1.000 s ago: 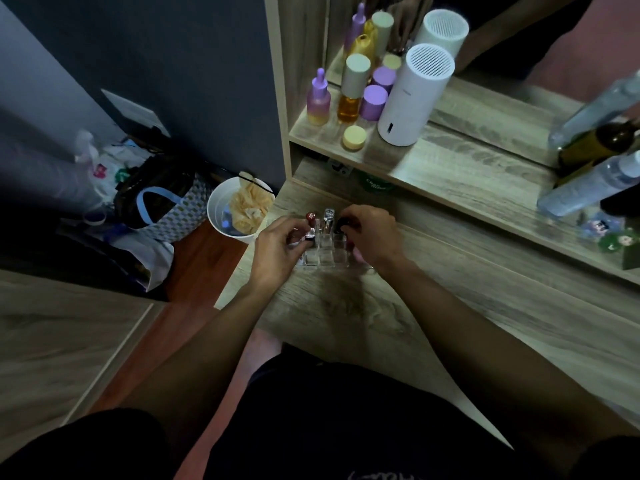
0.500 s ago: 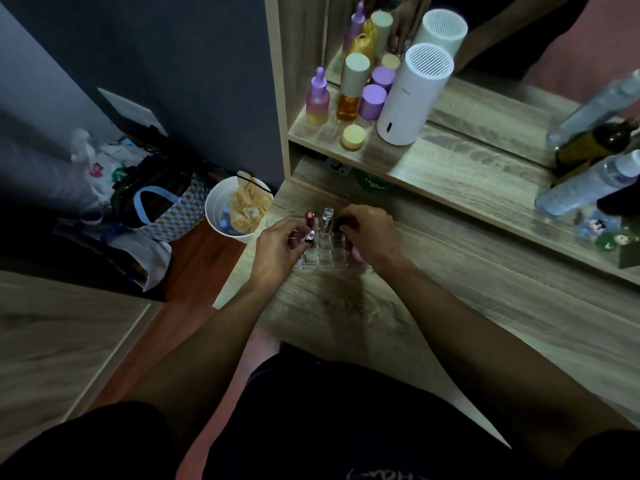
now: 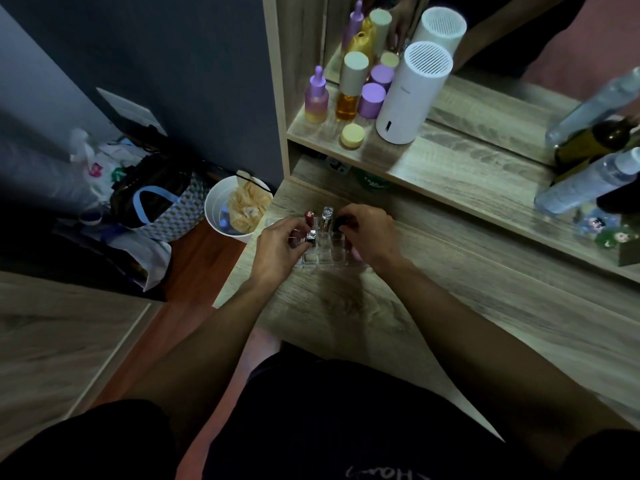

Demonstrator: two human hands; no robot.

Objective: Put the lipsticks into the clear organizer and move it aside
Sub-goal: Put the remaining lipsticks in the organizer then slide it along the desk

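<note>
Lipsticks stood in the clear plastic gridded organizer (image 3: 323, 252) on the wood-grain desk (image 3: 433, 306), its edges half hidden by both hands. A red-capped lipstick (image 3: 308, 218) and a silvery one (image 3: 326, 216) rose upright. Left hand (image 3: 277, 249) pinched a silver lipstick (image 3: 311, 236); right hand (image 3: 369, 233) curled over a dark, hard-to-read tube (image 3: 342, 222).

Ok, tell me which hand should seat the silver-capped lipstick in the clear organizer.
Left. The left hand already pinches the silver-capped lipstick over the clear organizer; the right hand is busy with a dark lipstick.

organizer (image 3: 325, 256) on desk (image 3: 450, 306), 3 lipsticks (image 3: 326, 220) in its far row, hands (image 3: 277, 247) at both sides, shelf (image 3: 450, 168) behind
</note>
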